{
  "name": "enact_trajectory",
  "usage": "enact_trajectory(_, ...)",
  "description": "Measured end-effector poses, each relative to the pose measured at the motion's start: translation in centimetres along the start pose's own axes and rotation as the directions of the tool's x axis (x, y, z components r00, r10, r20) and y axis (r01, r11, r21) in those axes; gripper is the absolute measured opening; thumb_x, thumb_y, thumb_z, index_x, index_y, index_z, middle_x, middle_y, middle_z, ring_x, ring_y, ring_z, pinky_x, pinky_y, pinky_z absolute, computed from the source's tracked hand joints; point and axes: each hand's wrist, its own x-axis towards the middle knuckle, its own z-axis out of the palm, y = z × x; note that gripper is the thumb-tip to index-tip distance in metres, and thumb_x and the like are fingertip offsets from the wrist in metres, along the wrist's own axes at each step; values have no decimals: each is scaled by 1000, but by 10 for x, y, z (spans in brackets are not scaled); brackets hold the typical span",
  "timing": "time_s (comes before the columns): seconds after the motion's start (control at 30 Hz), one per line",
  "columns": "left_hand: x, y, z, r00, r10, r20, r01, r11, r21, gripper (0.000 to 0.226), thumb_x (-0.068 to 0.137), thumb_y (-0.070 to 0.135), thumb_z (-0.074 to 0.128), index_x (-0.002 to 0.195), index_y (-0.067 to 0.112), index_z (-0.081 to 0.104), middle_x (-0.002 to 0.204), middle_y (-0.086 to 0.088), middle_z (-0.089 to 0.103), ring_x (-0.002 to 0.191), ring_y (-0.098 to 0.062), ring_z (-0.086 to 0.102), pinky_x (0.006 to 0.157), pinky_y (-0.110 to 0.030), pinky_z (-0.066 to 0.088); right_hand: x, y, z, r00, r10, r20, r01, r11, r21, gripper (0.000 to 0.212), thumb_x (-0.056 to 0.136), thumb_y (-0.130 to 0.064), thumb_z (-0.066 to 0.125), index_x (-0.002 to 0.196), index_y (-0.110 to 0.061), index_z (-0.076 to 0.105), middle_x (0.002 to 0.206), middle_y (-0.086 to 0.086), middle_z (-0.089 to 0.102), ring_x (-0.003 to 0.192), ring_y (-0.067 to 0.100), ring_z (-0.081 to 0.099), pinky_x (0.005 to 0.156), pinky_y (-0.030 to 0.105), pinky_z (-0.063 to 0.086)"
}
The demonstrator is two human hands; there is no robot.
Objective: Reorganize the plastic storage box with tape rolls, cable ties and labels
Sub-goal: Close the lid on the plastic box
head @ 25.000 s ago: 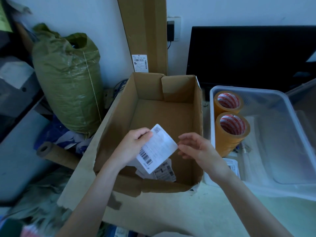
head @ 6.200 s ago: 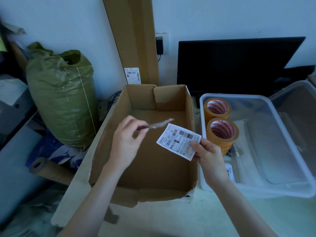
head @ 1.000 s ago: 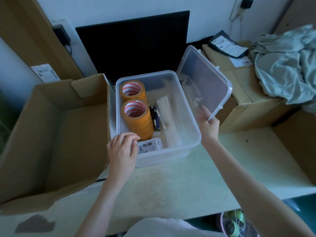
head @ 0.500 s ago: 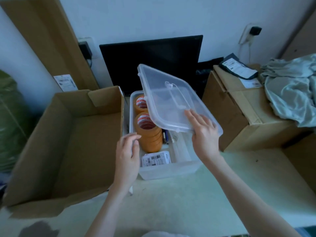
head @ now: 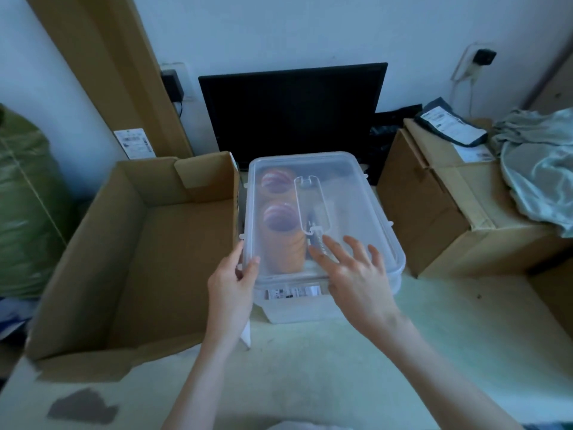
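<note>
Left hand (head: 231, 283) pinches lid (head: 341, 193); right hand (head: 356, 274) presses flat.

The storage box (head: 297, 308) is hemmed in: an open cardboard box (head: 130, 259) just beside it on the left; a closed carton (head: 434, 218) near on the right; a dark monitor (head: 291, 110) close behind; bare tabletop (head: 356, 367) in front gives open reach, both forearms crossing it.
</note>
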Motion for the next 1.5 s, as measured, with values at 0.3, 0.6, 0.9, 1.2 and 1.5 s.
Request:
enact_trajectory(0.3, 0, -10, -4, 995, -72, 63, 71, 997, 13, 48, 92, 31, 58, 139, 30, 46, 91, -3, 50, 74, -20, 56, 71, -30, 50, 9, 38, -22, 932, -230, 279, 146, 945, 293, 57, 83, -44, 66, 137, -39, 47, 147, -11, 40, 135, 18, 34, 105, 34, 30)
enact_trajectory(0.6, -9, 0, -5, 998, 8, 57, -21, 973, 232, 49, 94, 40, 53, 141, 30, 42, 107, -1, 52, 101, -19, 53, 89, -35, 48, 16, 52, -7, 945, 186, 269, -251, 940, 231, 62, 92, -62, 35, 148, -38, 24, 159, 2, 16, 145, 28, 12, 112, 49, 17)
enact_trajectory(0.9, -10, -4, 0, 991, 126, 49, -135, 907, 398, 51, 95, 32, 52, 143, 18, 43, 105, -8, 59, 93, -27, 57, 81, -40, 48, 8, 43, -2, 854, 414, 316, -487, 849, 206, 69, 93, -61, 31, 150, -25, 17, 160, 14, 3, 130, 42, 33, 103, 49, 35)
enact_trajectory(1.2, -12, -11, 3, 977, 211, 30, -209, 924, 320, 39, 93, 19, 57, 132, 14, 57, 108, -6, 66, 92, -24, 53, 84, -38, 46, 1, 32, 0, 861, 451, 237, -487, 865, 122, 65, 95, -58, 28, 151, -25, 20, 159, 16, 6, 122, 42, 39, 100, 47, 36)
enact_trajectory(1.5, -15, -16, 1, 968, 251, -13, -243, 945, 217, 31, 86, 14, 67, 117, 11, 68, 103, 3, 67, 85, -19, 56, 81, -42, 52, -9, 32, 11, 883, 463, 72, -467, 857, 219, 52, 93, -41, 52, 136, -12, 50, 149, 25, 31, 99, 50, 45, 84, 52, 42)
